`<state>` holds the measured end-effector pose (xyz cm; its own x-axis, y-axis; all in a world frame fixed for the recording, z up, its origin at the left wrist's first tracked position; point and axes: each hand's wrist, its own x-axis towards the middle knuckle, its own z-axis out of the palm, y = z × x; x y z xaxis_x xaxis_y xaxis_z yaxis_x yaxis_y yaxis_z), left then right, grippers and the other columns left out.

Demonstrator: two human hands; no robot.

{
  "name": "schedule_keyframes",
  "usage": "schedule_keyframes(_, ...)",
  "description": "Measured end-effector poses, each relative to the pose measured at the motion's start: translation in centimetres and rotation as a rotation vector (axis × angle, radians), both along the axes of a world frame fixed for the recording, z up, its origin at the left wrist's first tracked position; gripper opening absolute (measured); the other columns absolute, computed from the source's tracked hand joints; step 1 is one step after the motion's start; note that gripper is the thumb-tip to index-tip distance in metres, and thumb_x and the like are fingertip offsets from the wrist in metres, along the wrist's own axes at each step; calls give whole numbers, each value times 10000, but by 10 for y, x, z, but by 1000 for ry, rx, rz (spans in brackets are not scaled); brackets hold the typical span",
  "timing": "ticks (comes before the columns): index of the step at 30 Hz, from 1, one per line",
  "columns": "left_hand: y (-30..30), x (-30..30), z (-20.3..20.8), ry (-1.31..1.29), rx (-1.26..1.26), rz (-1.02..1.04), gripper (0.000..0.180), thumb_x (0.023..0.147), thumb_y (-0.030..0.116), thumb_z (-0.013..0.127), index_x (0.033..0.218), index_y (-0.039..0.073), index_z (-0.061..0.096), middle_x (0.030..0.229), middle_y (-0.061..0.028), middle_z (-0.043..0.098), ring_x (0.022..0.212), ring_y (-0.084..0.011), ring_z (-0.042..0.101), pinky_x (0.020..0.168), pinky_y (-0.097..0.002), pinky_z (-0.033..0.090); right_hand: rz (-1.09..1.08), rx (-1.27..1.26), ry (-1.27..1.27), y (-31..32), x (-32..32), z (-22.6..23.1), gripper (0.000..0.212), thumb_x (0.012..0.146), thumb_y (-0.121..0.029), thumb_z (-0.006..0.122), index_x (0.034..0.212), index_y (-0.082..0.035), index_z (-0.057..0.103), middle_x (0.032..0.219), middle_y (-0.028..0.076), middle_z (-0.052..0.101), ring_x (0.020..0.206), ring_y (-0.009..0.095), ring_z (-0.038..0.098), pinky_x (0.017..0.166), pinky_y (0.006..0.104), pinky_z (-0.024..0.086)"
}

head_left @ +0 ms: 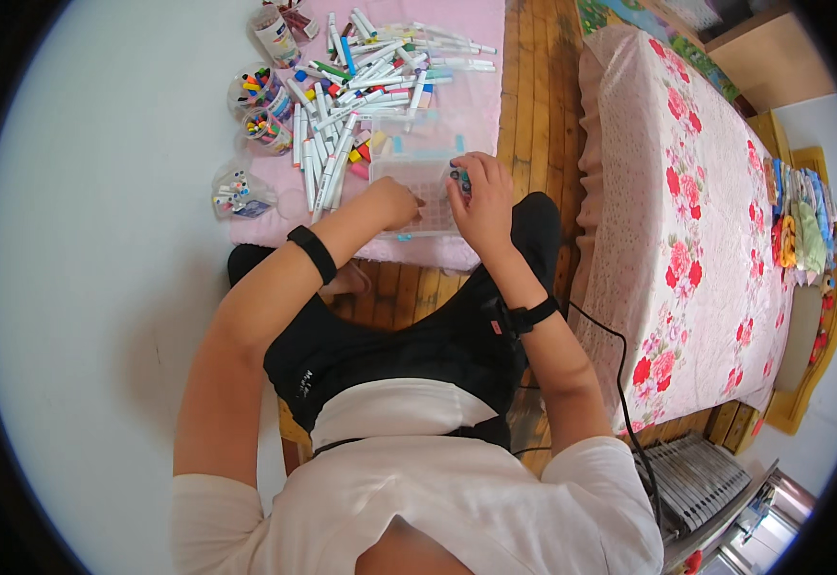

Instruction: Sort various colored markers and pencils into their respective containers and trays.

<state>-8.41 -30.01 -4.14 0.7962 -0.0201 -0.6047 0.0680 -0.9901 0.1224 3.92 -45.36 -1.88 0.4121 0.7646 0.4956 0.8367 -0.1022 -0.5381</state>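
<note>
A clear plastic box (435, 198) with a gridded inside stands at the near edge of the pink-covered table, its clear lid (416, 123) folded back. My left hand (391, 203) reaches over the box's left side, fingers curled down into it; whatever they hold is hidden. At the right end of the box, my right hand (485, 199) curls its thumb and fingers round several dark, round-ended pieces (460, 178), which look like marker ends. Loose white markers (327, 158) lie piled just beyond and left of the box.
Clear cups of coloured pens (267, 129) line the table's left edge by the white wall. A clear bag of small items (243, 195) lies nearer. To the right, past the wooden floor (533, 105), stands a bed with a floral cover (677, 240). A black cable (619, 337) runs beside my right arm.
</note>
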Motion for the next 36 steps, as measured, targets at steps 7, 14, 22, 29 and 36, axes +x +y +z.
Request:
schedule_keyframes(7,22,-82,30,-1084,-599,862,224,931,130,608,1138,110,693,1117,-93,723,962,-315,699,842,-446,527,159,-42,-140,2,-29,34,418,857,-258,751,1193,-48,619,1322,192,536,1334,405,457,1155,569,297)
schedule_keyframes(14,51,-101,-85,-755,161,1199,1000,823,325,806,1561,-8,218,1459,-330,413,1401,-441,386,1129,-483,374,200,-178,-200,47,-77,10,715,919,-510,647,1438,-41,502,1524,248,411,1476,421,300,1204,618,173)
schedule_keyframes(22,64,-81,-87,-684,21,1413,1180,723,108,862,1607,53,81,1532,-309,240,1373,-493,387,1094,-475,424,118,-272,-158,53,-84,-3,774,913,-551,634,1457,-22,480,1516,246,428,1468,417,313,1208,617,137)
schedule_keyframes(29,54,-77,-70,-810,-129,1420,1182,694,44,844,1615,128,108,1460,-312,381,1177,-481,582,988,-459,511,107,-272,-186,53,-83,-3,752,904,-530,652,1442,-29,494,1490,237,455,1448,406,345,1198,615,165)
schedule_keyframes(36,56,-96,-72,-803,-256,1404,1081,668,95,824,1571,111,230,1230,-271,655,1097,-438,656,925,-461,543,92,-230,-205,53,-83,-4,723,899,-502,662,1433,-39,508,1471,230,471,1429,403,371,1194,614,180)
